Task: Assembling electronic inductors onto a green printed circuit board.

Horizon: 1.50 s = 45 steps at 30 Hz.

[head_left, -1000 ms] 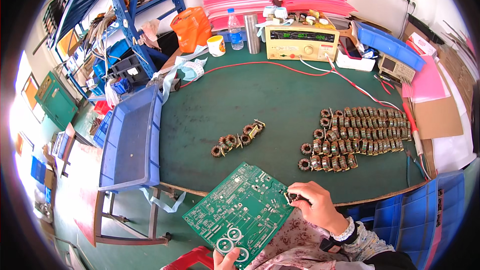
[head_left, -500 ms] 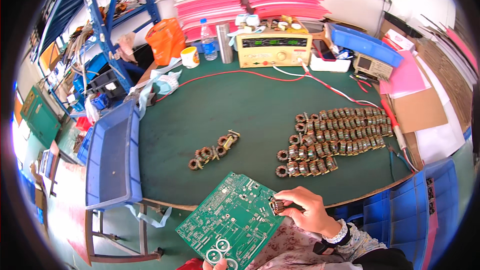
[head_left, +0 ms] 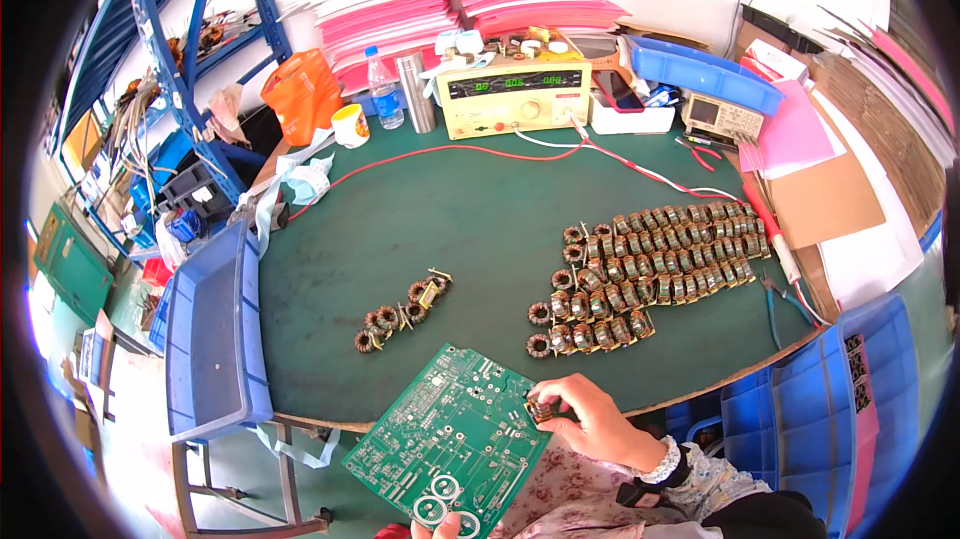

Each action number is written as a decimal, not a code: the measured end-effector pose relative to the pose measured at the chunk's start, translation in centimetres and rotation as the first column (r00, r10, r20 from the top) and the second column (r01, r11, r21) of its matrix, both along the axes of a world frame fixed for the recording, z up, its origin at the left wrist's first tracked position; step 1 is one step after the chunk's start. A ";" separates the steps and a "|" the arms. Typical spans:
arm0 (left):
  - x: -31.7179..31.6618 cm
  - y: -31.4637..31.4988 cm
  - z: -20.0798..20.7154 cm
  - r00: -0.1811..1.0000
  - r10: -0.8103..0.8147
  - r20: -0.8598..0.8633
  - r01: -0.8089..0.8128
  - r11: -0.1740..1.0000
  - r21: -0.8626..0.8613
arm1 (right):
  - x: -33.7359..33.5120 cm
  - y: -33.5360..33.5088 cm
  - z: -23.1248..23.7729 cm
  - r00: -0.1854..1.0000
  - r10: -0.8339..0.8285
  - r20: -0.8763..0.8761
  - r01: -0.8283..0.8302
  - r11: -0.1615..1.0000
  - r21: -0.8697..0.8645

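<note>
A green circuit board (head_left: 440,439) with white printed rings is tilted in front of the table's near edge. My left hand (head_left: 440,527) grips its bottom edge; only the thumb and some fingertips show at the picture's lower rim. Between the thumb and fingers of my right hand (head_left: 595,426) is a copper-wound toroid coil (head_left: 541,409). It is at the board's upper right edge; whether its leads sit in the holes I cannot tell. Similar coils (head_left: 650,264) stand in several rows on the right of the table, and a smaller group (head_left: 402,313) lies left of centre.
A blue tray (head_left: 215,339) stands at the left, and blue bins (head_left: 775,439) are at the lower right. A yellow power supply (head_left: 515,99) sits at the back with red and white cables. Pliers (head_left: 772,314) lie by the right edge, beside a red-handled tool (head_left: 760,207).
The whole view has shifted a little, so the table's things appear further left. My right hand still holds the coil at the board's edge, and my left still grips the board.
</note>
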State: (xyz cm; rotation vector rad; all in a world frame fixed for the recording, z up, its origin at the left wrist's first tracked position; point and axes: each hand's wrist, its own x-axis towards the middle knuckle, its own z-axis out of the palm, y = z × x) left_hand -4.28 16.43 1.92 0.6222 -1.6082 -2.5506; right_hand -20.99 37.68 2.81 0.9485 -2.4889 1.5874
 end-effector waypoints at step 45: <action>-0.1 -1.2 0.2 0.997 0.058 0.041 -0.058 0.998 0.004 | -2.7 4.5 4.9 0.730 -0.495 -0.471 0.621 0.768 0.156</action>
